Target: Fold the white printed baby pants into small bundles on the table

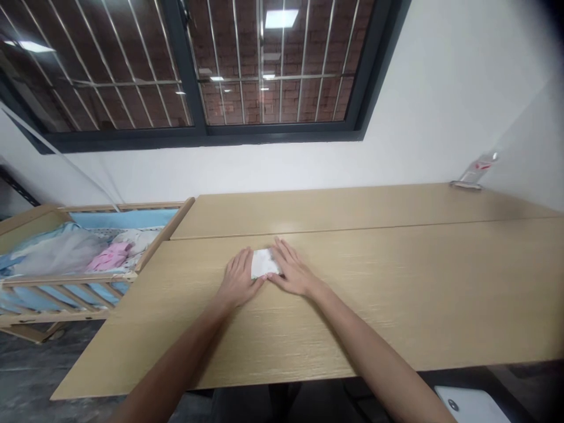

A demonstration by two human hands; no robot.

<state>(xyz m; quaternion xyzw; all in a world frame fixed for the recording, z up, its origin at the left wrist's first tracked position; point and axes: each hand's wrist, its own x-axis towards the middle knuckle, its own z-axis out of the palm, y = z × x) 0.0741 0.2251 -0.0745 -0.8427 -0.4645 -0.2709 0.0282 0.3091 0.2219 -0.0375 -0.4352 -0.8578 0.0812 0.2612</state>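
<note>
Left of the left hand (238, 279), a wooden crib (70, 277) stands past the edge of the wooden tabletop (396, 282). That hand lies flat, fingers spread, against a folded white cloth (264, 263) held between it and the right hand (293, 271), also flat and spread. The cloth looks light and soft, best taken by its edges. Open tabletop stretches right of the right hand.

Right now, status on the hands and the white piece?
Left hand, right hand flat on wooden desk, touching folded white piece between them. Wooden crib off left.
</note>
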